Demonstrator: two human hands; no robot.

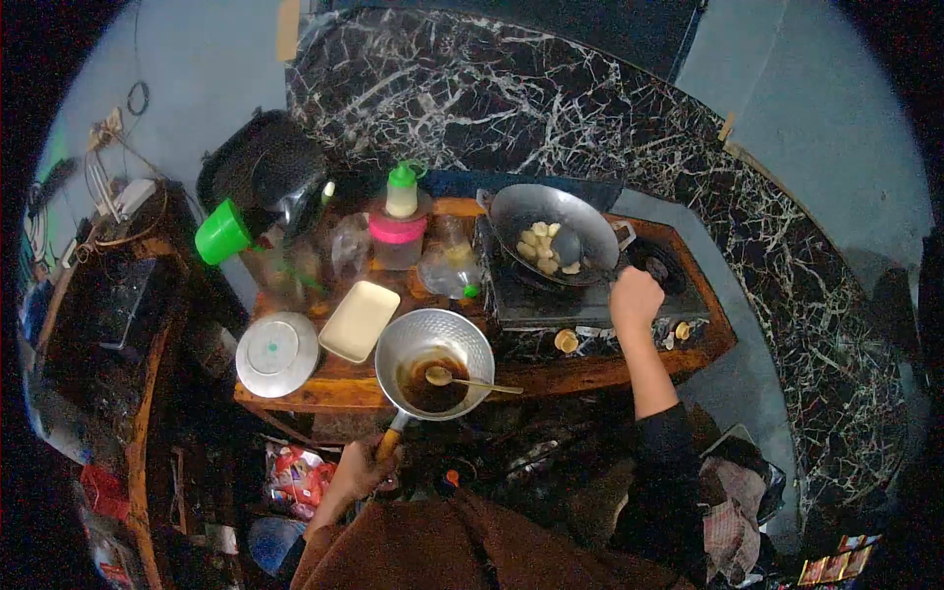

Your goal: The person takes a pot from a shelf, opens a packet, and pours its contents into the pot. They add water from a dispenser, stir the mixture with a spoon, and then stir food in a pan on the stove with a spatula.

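My left hand (pixel 362 470) is wrapped round the wooden handle (pixel 389 442) of a dimpled metal saucepan (pixel 476 346). Dark brown liquid or residue (pixel 429 395) coats the pan's bottom, and a spoon (pixel 492 386) rests in it with its handle over the rim. Close to the right rim of a wok (pixel 580 221), my right hand (pixel 637 297) is closed in a fist. What it grips is hidden, though something dark shows at its fingers. Several pale, light-brown pieces of food (pixel 541 244) lie in the wok, which sits on a gas stove (pixel 531 313).
Left of the saucepan are a cream tray (pixel 360 321) and a metal plate (pixel 277 354). Behind stand a green-capped squeeze bottle (pixel 401 192), a pink-lidded container (pixel 397 236) and a clear bottle (pixel 450 265). A green cup (pixel 222 232) is at the left. The wooden table's (pixel 580 372) front edge faces me.
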